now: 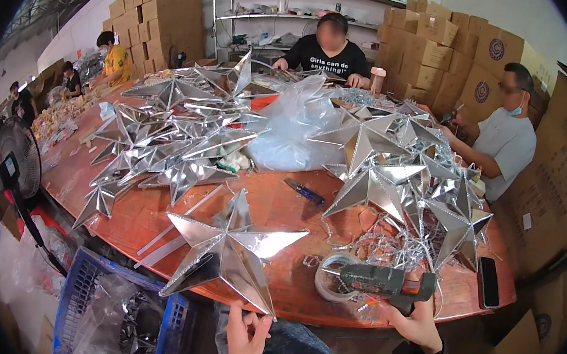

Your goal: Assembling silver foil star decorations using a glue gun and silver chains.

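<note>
A large silver five-pointed star (229,243) lies near the table's front edge, one point reaching over that edge. My left hand (246,337) pinches it by this lower point. In my right hand (418,326) is a dark green glue gun (379,280), gripped by its handle, its nozzle turned left toward the star but apart from it. Below the nozzle a roll of clear tape (335,294) rests flat on the table. Two pale glue sticks (166,251) lie left of the star, partly under it. Beyond it is a pair of pliers (304,191) with blue handles.
Piled silver stars (180,119) fill the left back; more stars (371,185) and tinsel (393,245) crowd the right. Between them sits a clear plastic bag (295,130). A phone (489,283) lies right, a blue crate (81,294) and fan (18,151) stand left. Co-workers sit around.
</note>
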`<move>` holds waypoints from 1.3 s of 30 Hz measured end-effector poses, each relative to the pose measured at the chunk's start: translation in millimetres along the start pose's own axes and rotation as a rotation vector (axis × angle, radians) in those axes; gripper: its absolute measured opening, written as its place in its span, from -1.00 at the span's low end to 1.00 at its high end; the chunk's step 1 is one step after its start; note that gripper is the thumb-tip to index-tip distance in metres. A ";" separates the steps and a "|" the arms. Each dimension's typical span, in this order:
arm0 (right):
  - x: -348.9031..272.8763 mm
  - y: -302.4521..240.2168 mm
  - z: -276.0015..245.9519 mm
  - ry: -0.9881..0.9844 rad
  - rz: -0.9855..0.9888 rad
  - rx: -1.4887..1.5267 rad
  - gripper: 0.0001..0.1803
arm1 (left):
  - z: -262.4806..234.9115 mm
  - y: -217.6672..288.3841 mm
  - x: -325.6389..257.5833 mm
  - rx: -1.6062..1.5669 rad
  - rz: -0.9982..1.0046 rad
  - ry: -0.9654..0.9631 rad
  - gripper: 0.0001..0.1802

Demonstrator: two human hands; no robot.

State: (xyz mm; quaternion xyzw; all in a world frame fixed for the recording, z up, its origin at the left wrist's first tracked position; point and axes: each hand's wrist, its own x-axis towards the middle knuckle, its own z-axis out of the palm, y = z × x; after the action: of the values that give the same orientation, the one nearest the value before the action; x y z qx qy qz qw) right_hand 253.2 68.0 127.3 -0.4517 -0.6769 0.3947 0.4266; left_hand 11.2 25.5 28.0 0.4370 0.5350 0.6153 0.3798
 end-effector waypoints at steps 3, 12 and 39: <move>-4.0 6.5 -2.8 0.007 0.074 0.075 -0.61 | 3.1 -8.4 4.7 -0.001 0.025 -0.036 -0.70; -0.5 13.3 2.8 -0.012 0.005 -0.025 -0.68 | 13.3 5.4 3.0 -0.270 -0.201 -0.369 -0.75; -1.8 17.6 15.6 -0.262 0.188 0.101 -0.53 | -22.7 40.2 -29.5 -0.123 -0.152 -0.276 -0.58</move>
State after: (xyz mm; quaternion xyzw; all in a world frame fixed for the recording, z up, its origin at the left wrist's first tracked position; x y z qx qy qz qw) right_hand 243.9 68.9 105.6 -0.4358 -0.6609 0.5218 0.3178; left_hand -0.5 -15.1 62.9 0.4515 0.4705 0.5506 0.5212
